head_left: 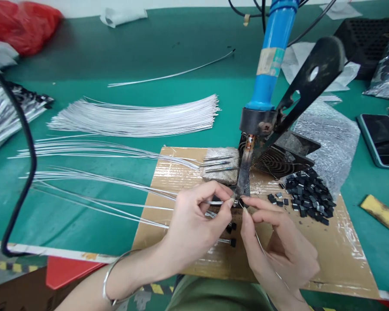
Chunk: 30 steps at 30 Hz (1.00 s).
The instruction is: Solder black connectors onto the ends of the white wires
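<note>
My left hand (197,220) is closed in a pinch on a thin white wire (216,202), whose end lies under the soldering iron's tip (244,177). My right hand (278,246) pinches a strand of solder wire (259,242), which trails down across the palm. Both sets of fingertips are close together at the hot tip, and the joint between them is mostly hidden. The blue-handled soldering iron (269,65) points downward, held by a black metal bracket (311,77). Below my left hand, wires with black connectors (232,242) lie on the cardboard (340,255).
A heap of small black connectors (311,196) lies right of the iron. White wires (136,116) are bundled at the back left. A fibrous pad (220,175) carries several metal-tipped wires. Farther right are a phone (382,140) and a yellow sponge (381,212). A black cable (27,129) hangs left.
</note>
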Motion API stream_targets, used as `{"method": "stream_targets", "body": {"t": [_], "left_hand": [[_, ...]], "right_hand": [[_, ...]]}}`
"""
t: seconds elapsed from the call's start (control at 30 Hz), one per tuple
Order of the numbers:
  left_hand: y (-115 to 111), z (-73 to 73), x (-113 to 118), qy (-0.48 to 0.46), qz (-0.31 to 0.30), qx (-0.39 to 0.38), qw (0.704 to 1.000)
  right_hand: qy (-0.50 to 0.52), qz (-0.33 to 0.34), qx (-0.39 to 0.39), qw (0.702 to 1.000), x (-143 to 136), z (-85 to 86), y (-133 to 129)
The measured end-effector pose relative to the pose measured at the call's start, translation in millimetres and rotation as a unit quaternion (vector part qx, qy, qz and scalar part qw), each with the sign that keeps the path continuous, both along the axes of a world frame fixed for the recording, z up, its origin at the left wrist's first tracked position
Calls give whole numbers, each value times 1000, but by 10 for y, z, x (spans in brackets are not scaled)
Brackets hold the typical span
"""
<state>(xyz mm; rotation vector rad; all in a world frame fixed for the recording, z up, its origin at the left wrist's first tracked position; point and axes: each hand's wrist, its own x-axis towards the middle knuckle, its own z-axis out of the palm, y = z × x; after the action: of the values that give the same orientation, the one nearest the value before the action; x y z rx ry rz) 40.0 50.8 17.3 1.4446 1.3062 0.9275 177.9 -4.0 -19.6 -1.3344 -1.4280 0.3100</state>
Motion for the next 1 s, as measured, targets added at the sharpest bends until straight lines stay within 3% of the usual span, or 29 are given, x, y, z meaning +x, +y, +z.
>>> {"method": "stream_targets", "body": {"t": [0.5,0.83,0.9,1.0], "left_hand": [[-12,12,6,-20,2,14,1000],[8,-22,-31,26,-12,4,1000],[4,-40,-58,31,-11,-3,999],[-26,-78,-110,36,-12,-6,999]], "right_hand": [[13,12,12,1000,-10,-1,6],[79,39,-22,996,13,-68,-32],[101,20,-35,994,46,-79,-46],[123,-83,-53,988,165,-92,-63]]}}
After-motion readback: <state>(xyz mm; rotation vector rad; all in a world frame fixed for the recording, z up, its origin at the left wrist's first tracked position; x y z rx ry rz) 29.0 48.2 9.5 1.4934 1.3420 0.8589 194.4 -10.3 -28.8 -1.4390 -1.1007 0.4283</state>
